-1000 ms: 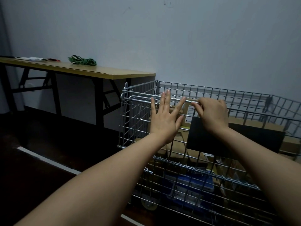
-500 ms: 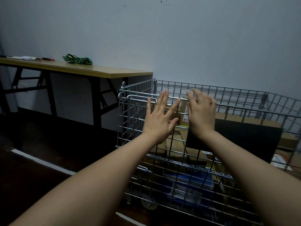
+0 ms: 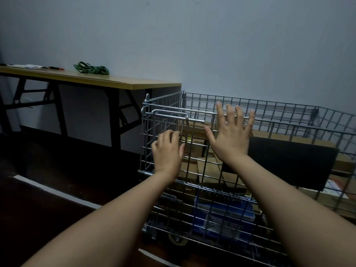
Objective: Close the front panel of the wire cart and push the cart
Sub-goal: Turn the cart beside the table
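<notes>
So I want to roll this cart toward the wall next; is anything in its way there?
Yes. The wire cart already stands close to the grey wall, and the wooden table sits right by its far left corner. Both hands, left and right, are on the front panel.

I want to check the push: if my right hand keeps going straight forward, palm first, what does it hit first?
Most likely the front panel of the wire cart: the right hand is spread open, palm toward its upper wires. Whether it already touches them is unclear. Behind the mesh sit cardboard boxes.
</notes>
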